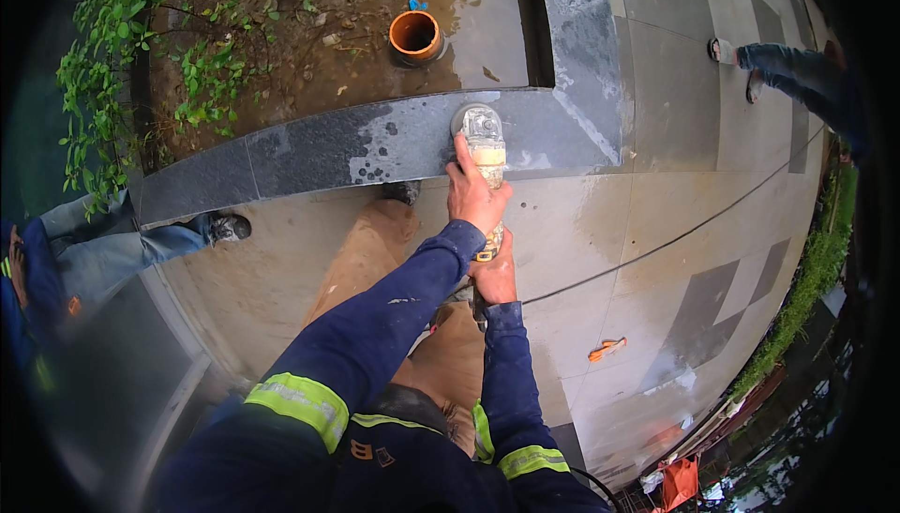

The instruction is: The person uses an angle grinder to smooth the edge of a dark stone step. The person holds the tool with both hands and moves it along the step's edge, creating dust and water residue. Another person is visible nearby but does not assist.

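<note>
Both my hands are closed on a dust-caked angle grinder (488,158). My left hand (476,196) wraps round its body near the head, and my right hand (497,275) grips the rear end. The grinder's round disc (459,121) lies at or against the top of a dark grey stone kerb (323,155); whether it touches is hard to tell. Pale dusty patches and dark wet spots mark the stone around it. From the grinder's rear a black cord (656,239) runs off to the right across the paving.
Beyond the kerb is a muddy planter with an orange pipe (415,37) and leafy plants (208,82). An orange-and-white glove (607,350) lies on the tiled paving (572,260). One person's legs (797,65) are at far right, another person's (155,243) at left.
</note>
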The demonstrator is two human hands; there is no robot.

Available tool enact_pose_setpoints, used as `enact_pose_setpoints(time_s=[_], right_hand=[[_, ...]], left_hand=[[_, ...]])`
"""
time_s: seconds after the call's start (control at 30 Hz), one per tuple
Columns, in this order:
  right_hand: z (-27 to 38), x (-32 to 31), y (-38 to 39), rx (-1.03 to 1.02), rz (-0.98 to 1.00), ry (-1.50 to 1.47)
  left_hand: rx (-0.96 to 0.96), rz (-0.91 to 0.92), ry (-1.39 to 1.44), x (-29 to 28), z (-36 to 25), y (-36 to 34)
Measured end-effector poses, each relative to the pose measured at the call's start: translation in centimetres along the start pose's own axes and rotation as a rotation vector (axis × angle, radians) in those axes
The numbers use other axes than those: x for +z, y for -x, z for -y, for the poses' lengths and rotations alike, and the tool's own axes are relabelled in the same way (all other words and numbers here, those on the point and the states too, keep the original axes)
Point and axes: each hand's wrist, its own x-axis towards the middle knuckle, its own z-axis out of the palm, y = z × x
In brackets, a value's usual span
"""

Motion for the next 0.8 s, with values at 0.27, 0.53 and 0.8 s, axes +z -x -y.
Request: enact_pose_setpoints(time_s=[0.27,0.53,0.8], right_hand=[[0.6,1.1,-0.9,0.072,0.065,-0.008],[0.8,1.2,-0.9,0.056,0.033,-0.027],[1.1,0.6,-0.7,0.124,0.047,0.083]], left_hand=[[0.041,-0.076,-0.034,-0.7,0.5,-0.6],[0.02,-0.046,-0.031,-0.7,0.0,-1.1],[0.018,-0.043,-0.017,-0.4,0.3,-0.8]])
